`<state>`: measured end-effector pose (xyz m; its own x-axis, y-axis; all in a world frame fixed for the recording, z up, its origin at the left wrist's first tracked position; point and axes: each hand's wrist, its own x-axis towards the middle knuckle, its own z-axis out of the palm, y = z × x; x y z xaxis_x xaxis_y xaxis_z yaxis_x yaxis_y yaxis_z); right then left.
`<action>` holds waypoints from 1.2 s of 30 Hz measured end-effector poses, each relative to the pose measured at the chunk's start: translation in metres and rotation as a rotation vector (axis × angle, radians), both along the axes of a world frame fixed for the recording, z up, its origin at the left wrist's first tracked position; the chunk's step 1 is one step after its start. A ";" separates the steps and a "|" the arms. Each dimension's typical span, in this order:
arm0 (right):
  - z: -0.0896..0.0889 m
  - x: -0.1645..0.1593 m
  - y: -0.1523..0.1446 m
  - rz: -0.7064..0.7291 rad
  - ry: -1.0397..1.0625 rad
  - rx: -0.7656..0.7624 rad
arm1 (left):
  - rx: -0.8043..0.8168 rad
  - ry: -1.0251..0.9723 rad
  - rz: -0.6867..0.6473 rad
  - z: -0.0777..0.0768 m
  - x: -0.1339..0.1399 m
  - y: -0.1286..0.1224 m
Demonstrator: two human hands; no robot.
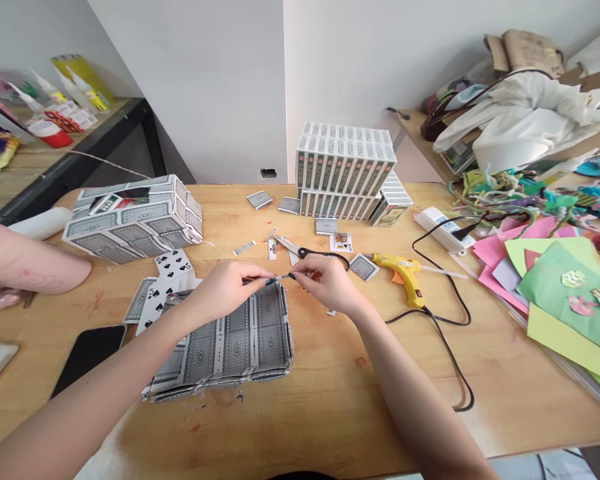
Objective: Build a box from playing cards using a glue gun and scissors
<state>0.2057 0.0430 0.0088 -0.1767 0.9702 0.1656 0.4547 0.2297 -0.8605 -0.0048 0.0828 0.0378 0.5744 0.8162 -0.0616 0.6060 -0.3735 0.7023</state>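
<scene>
Between their fingertips my two hands pinch a small thin card strip (283, 277), mostly hidden by the fingers. My left hand (225, 288) is closed on its left end, my right hand (325, 280) on its right end. Just beneath is the far right corner of a shallow box made of playing cards (235, 340), grey patterned backs showing inside. Scissors (325, 255) with black handles lie right behind my right hand. Cut card pieces (245, 248) are scattered behind the hands. Loose playing cards (154, 303) rest at the box's left side.
A larger card-covered box (135, 217) stands back left, near a black phone (87, 357). Stacked card packs (345, 170) stand at the back. To the right are a yellow glue gun (405, 272) with its cord, a power strip (444, 230) and coloured paper (570, 287). Another person's arm (35, 260) reaches in from the left.
</scene>
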 end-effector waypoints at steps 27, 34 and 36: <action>-0.001 -0.002 0.000 0.061 -0.019 -0.037 | 0.065 0.088 -0.029 0.002 0.006 -0.003; 0.000 -0.004 -0.002 0.034 -0.055 -0.018 | 0.077 0.073 -0.036 0.001 0.004 -0.003; -0.001 -0.006 -0.003 0.022 -0.065 0.006 | 0.090 0.071 -0.041 0.000 0.003 -0.003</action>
